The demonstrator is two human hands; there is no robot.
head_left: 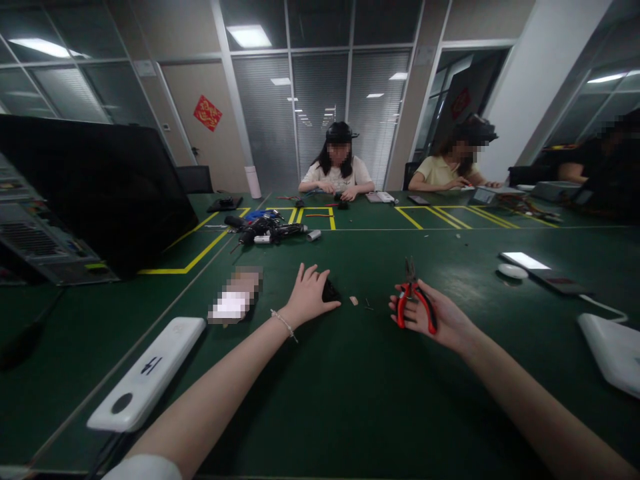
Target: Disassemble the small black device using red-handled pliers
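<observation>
My left hand point(309, 293) lies low over the green table, fingers spread. Its thumb and fingertips are at a small black object point(330, 291), partly hidden behind the hand, whose kind I cannot make out. Palm up, my right hand point(440, 313) holds needle-nose pliers point(411, 293) with red and black handles. Their jaws point away from me and the handles are apart. Between my hands lie a small pale piece point(354, 301) and a few tiny dark bits point(369, 305) like pins or screws.
Left of me are a white power bank-like device point(150, 373), a blurred-out phone point(236, 297) and a black computer case point(95, 200). Beyond lies a heap of black cables point(270, 230). At right are a phone point(545, 272) and a white box point(613, 353). People sit across the table.
</observation>
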